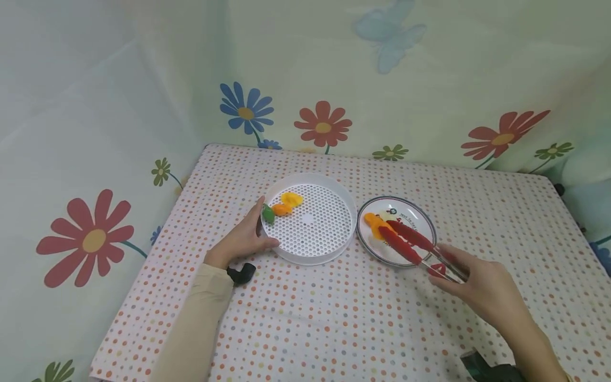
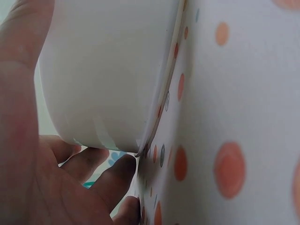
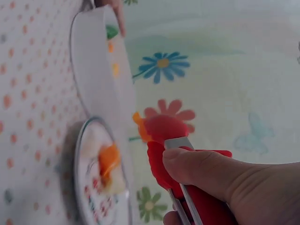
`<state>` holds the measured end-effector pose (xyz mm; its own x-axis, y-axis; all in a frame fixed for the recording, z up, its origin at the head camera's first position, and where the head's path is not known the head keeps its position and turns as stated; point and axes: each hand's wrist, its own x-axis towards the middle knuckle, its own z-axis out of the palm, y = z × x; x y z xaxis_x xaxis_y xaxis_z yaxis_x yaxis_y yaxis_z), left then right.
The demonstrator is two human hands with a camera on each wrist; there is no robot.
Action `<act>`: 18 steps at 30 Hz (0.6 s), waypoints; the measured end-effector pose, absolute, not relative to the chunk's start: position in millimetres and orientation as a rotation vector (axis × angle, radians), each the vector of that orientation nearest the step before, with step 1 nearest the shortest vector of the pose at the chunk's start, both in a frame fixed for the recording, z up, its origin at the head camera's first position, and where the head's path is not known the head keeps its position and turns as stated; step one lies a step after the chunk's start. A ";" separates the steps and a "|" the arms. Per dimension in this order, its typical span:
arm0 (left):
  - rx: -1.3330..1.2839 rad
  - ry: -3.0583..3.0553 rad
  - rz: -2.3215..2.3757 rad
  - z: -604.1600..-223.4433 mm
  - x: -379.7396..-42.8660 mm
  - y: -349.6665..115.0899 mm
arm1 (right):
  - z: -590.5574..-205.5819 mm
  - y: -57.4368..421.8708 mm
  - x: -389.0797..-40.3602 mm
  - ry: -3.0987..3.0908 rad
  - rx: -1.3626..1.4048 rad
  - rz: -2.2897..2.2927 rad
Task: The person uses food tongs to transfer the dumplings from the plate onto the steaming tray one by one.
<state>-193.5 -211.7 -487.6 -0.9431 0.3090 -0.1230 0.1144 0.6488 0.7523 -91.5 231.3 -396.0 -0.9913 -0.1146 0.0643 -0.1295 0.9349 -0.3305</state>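
My left hand holds the left side of a round white tray with a perforated base, thumb at the front and fingers round its outer wall. On the tray lie a green piece, an orange piece and a yellow piece, grouped at the left. My right hand grips red-tipped metal tongs above a patterned plate. An orange-yellow piece shows at the tong tips in the right wrist view. Another orange piece lies on the plate.
The plate stands close beside the tray's right side on a table with a dotted cloth. A flower-printed curtain hangs behind and to the left. The table's far edge runs just beyond the tray and plate.
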 end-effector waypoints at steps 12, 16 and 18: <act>0.273 2.614 1.164 -488.4 -196.4 -210.4 | -397.1 105.1 -167.5 -3.093 0.650 0.469; 0.278 2.627 1.158 -490.9 -197.6 -208.7 | -411.5 79.4 -182.5 -3.147 0.722 0.433; 0.272 2.637 1.175 -490.9 -198.4 -211.1 | -416.2 69.8 -186.7 -3.137 0.766 0.447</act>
<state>-198.4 -211.1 -490.9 -0.9534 0.2656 -0.1432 0.0711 0.6590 0.7488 -186.7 69.8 -416.2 -0.8831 -0.4666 -0.0494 -0.4343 0.8526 -0.2907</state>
